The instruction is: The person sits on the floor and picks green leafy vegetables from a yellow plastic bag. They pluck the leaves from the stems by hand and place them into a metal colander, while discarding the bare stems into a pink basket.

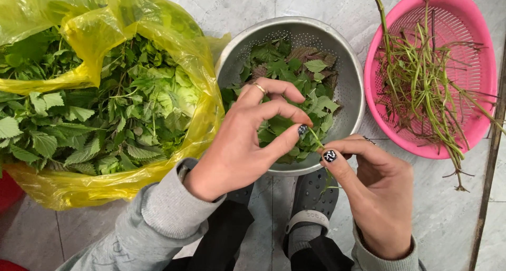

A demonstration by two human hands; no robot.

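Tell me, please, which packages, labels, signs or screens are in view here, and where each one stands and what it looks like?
Yellow plastic bag: the only package, on the tiled floor at left beside the metal colander; thin, translucent, crumpled, its mouth open and full of green leafy stems.
Labels, signs or screens: none in view.

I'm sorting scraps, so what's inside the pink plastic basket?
The pink plastic basket holds a loose tangle of bare green stems, some poking over its rim. Whatever lies beneath them stays hidden.

Yellow bag; pink basket
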